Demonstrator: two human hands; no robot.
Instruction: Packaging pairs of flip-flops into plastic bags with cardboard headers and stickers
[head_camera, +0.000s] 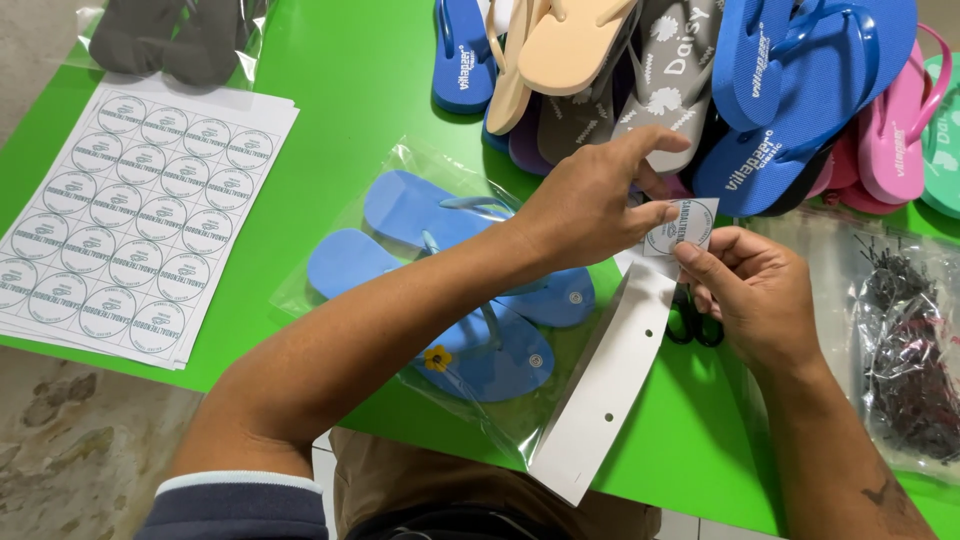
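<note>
A small square cut from a sticker sheet, with a round label (682, 226), is pinched between the thumb and fingers of my left hand (590, 200) and the fingertips of my right hand (755, 290). Both hands hover above a long white card strip (610, 385) with punched holes. That strip lies along the open end of a clear plastic bag (400, 165) holding a pair of blue flip-flops (455, 290). My left forearm crosses over the bag.
Sheets of round stickers (130, 220) lie at the left on the green table (340, 90). Several coloured flip-flops (700, 80) are piled at the back. Black-handled scissors (690, 322) sit under my right hand. A bag of black fasteners (905, 350) lies at right; bagged dark flip-flops (170, 40) at top left.
</note>
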